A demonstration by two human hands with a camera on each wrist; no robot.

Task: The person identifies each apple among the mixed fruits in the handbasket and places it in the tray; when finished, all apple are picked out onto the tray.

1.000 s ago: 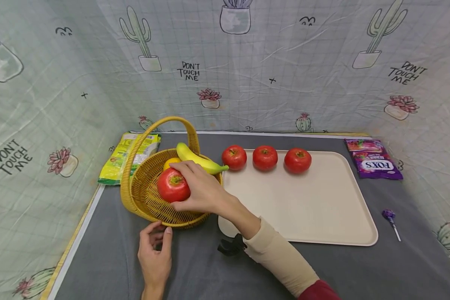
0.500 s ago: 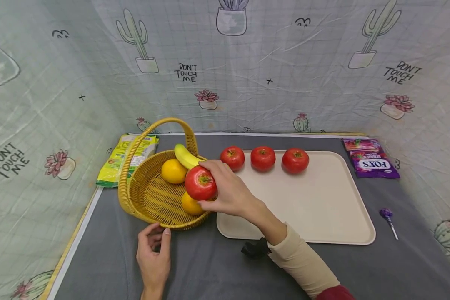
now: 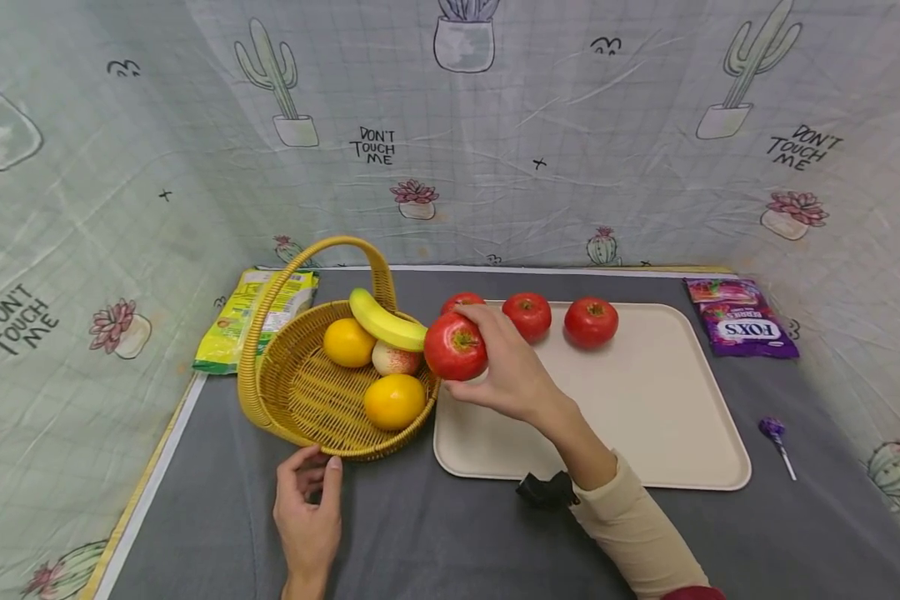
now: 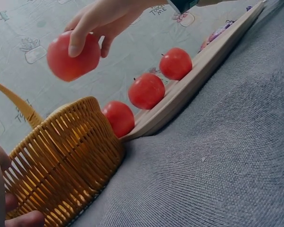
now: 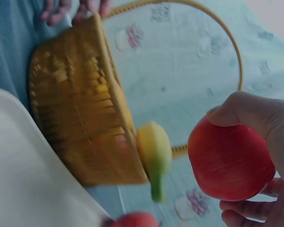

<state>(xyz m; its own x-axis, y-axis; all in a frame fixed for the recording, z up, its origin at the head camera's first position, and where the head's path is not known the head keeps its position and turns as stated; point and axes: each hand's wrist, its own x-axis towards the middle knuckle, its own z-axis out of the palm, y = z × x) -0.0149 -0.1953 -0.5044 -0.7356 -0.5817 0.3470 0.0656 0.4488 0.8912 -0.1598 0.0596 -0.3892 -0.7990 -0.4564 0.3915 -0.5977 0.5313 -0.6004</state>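
Note:
In the head view, my right hand (image 3: 513, 362) grips a red apple (image 3: 456, 346) above the right rim of the wicker basket (image 3: 341, 452). Thumb and fingers curve round the apple (image 5: 229, 161), as the right wrist view shows. Inside the basket lie an orange (image 3: 348, 342), another orange (image 3: 395, 402), a pale reddish peach-like fruit (image 3: 396, 359) and a banana (image 3: 387, 323) across the rim. My left hand (image 3: 307, 508) rests loosely curled against the basket's front rim, its fingers (image 4: 26, 219) at the wicker wall.
Right of the basket lies a beige tray (image 3: 607, 408). Along its far edge sit apples: one partly hidden (image 3: 461, 302), a middle apple (image 3: 527, 316) and a right apple (image 3: 591, 322). A purple candy bag (image 3: 742, 321), a lollipop (image 3: 772, 430) and a yellow-green bag (image 3: 253, 321) lie around.
My right hand has lifted the apple out of the basket and carried it right, uncovering the front orange and the peach-like fruit. My left hand has stayed at the rim.

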